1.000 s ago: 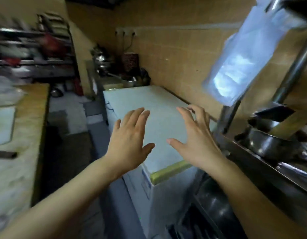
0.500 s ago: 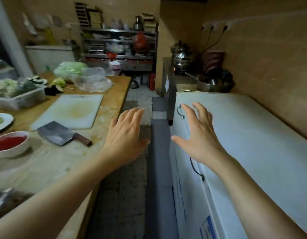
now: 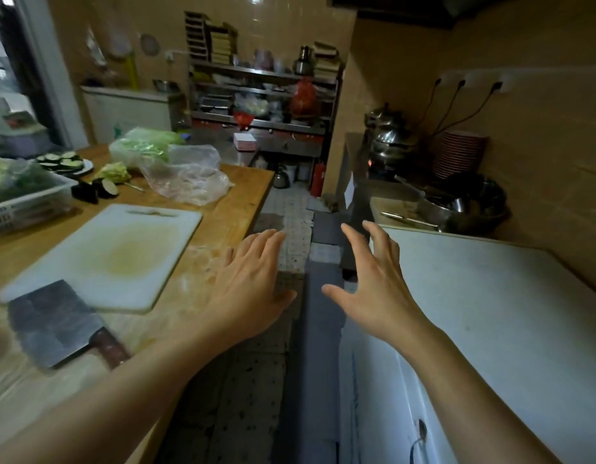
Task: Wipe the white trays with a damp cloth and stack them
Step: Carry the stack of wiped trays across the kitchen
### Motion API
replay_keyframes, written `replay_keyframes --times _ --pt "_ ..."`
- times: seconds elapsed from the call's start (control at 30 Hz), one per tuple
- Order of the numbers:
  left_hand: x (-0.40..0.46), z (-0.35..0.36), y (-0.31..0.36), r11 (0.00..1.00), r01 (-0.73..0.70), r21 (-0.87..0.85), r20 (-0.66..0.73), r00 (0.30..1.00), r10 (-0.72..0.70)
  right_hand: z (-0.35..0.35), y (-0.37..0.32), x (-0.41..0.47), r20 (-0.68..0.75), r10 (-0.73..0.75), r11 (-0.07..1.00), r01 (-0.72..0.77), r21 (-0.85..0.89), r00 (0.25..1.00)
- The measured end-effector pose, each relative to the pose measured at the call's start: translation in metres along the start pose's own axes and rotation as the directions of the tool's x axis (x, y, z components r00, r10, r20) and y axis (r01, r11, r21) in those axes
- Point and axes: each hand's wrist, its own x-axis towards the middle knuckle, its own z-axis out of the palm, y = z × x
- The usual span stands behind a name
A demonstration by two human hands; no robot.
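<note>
My left hand [image 3: 251, 286] is stretched out in front of me with straight fingers, hovering over the right edge of the wooden table [image 3: 229, 209] and holding nothing. My right hand [image 3: 376, 286] is held out beside it with spread fingers, over the aisle next to the left edge of the white chest freezer [image 3: 490, 316], also empty. No damp cloth is in view. A small stack of white trays with red edges [image 3: 245, 142] sits on the far counter below the metal shelves.
On the table lie a white cutting board [image 3: 112, 252], a cleaver [image 3: 55, 324], a white basket of greens [image 3: 25, 195], plastic bags [image 3: 189, 175] and cut eggplant [image 3: 99, 190]. Metal shelves [image 3: 263, 92] stand at the back. Pots [image 3: 390, 142], stacked bowls [image 3: 460, 152] and a basin [image 3: 470, 202] sit beyond the freezer.
My view has swung left from the freezer and steel rack to the aisle and wooden table. Both hands stay raised, spread and empty.
</note>
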Motion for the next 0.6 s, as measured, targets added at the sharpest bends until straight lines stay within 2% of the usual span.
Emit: replay_keyframes --times 0.33,0.6 --pt "0.221 0.061 -0.081 0.998 -0.064 0.022 -0.014 0.998 0.064 0.044 0.056 0.217 -0.030 0.041 0.999 -0.041 0.008 0.999" --pt "0.366 0.114 -0.117 0.997 -0.061 0.044 0.067 0.996 0.058 0.084 0.128 0.364 -0.023 0.053 0.998 -0.052 0.021 0.998"
